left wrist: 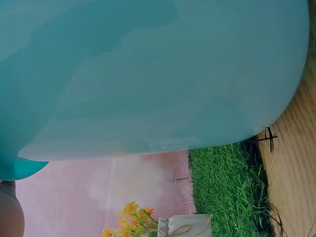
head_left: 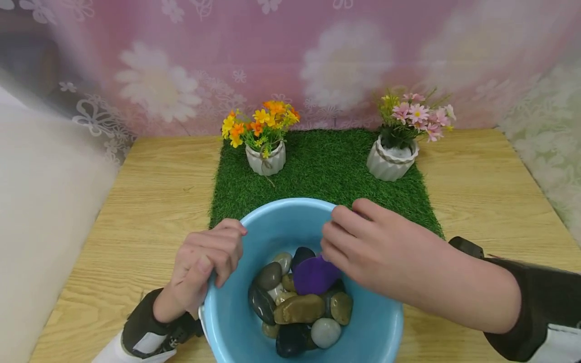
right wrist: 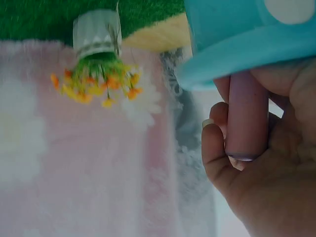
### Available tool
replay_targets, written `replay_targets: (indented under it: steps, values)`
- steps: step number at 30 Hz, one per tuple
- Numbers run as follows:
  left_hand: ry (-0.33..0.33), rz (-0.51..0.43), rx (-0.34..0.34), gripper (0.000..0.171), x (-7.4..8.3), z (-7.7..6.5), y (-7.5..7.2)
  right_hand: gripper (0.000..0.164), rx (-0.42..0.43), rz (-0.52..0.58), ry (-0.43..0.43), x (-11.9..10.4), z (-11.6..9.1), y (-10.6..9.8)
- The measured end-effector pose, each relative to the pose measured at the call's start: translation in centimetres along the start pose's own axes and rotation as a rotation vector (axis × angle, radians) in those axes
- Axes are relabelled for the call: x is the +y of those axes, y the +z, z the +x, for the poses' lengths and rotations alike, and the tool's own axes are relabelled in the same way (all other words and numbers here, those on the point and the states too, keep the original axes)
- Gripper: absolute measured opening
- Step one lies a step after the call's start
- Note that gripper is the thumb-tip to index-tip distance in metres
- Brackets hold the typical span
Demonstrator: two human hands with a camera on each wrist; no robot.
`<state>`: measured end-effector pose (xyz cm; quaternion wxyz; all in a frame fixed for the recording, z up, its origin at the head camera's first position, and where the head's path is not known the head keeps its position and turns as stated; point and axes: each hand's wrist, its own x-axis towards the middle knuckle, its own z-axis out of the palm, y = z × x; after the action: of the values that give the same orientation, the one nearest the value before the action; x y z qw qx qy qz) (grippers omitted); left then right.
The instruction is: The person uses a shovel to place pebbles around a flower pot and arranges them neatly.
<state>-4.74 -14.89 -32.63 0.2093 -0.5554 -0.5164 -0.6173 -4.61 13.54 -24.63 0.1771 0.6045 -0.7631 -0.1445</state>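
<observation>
While L hand (head_left: 206, 259) grips the bucket (head_left: 283, 224) rim, R hand (head_left: 363, 247) holds the scoop (head_left: 315, 276) by its handle (right wrist: 248, 116); scoop is below that hand, over stones (head_left: 299, 309), & these may roll off b/c they look smooth.

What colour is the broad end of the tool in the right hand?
Deep purple; the tool's broad end shows best in the head view.

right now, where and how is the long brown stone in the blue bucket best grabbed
Probably pinched across the middle of the long brown stone, from above and slightly the near side: it is elongated, lies roughly left to right, the blue bucket walls it in, and the purple scoop sits just beyond it.
</observation>
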Motion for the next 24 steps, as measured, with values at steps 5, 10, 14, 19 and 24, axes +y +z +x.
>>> replay_targets:
  steps: [5, 10, 14, 19, 24]
  values:
    - [0.003, -0.016, 0.004, 0.051, -0.1, 0.0, 0.1, 0.008, -0.03, 0.052, -0.007, 0.6, 0.0, 0.3]
    - [-0.002, -0.02, 0.006, 0.051, -0.2, 0.1, 0.1, 0.022, -0.045, 0.073, -0.018, 0.9, 0.5, 0.6]
    - [-0.002, -0.024, 0.014, 0.05, -0.3, 0.0, 0.1, 0.023, -0.033, 0.101, -0.024, 1.0, 1.1, 1.1]
    - [-0.002, -0.02, 0.033, 0.049, -0.2, -0.1, 0.2, 0.024, -0.013, 0.128, -0.043, 1.4, 1.7, 1.4]
    - [0.007, -0.025, 0.048, 0.049, -0.2, -0.2, 0.3, 0.019, -0.028, 0.209, -0.061, 1.8, 1.8, 1.3]
